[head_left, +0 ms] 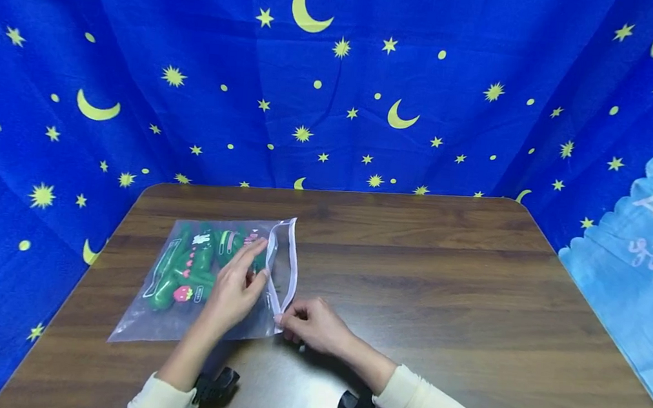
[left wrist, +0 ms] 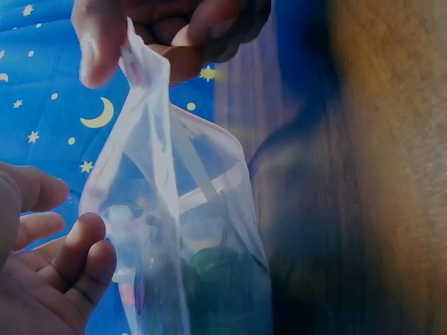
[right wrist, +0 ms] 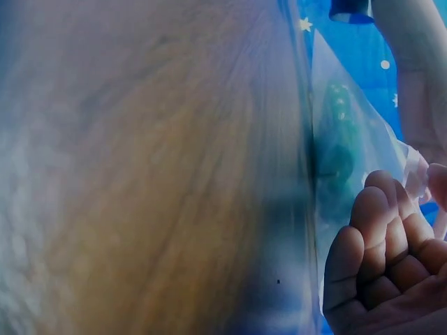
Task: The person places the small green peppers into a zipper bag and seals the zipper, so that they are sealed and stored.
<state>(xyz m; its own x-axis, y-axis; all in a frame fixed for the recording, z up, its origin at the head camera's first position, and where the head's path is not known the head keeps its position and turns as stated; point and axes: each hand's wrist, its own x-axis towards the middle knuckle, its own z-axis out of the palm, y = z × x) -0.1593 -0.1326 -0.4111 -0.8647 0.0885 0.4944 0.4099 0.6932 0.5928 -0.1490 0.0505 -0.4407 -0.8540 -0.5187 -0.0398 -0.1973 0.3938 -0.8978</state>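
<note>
A clear plastic zip bag (head_left: 141, 324) with printed pictures, a strawberry among them, lies on the table with green objects (head_left: 164, 290) inside. Its white-edged mouth (head_left: 295, 259) gapes toward the right. My right hand (head_left: 316, 325) pinches the near corner of that mouth between thumb and fingers; the left wrist view shows the corner (left wrist: 148, 63) pulled up in this grip. Over the bag's upper side, near the mouth, my left hand (head_left: 234, 287) lies with its fingers extended. In the left wrist view its fingers (left wrist: 87, 265) are relaxed beside the film and hold nothing.
The brown wooden table (head_left: 443, 272) extends to the right of the bag. A blue curtain (head_left: 361, 77) with moons and stars hangs behind and to the left. Light-blue cloth (head_left: 643, 251) hangs at the right edge. Black wrist mounts (head_left: 217, 385) sit at both wrists.
</note>
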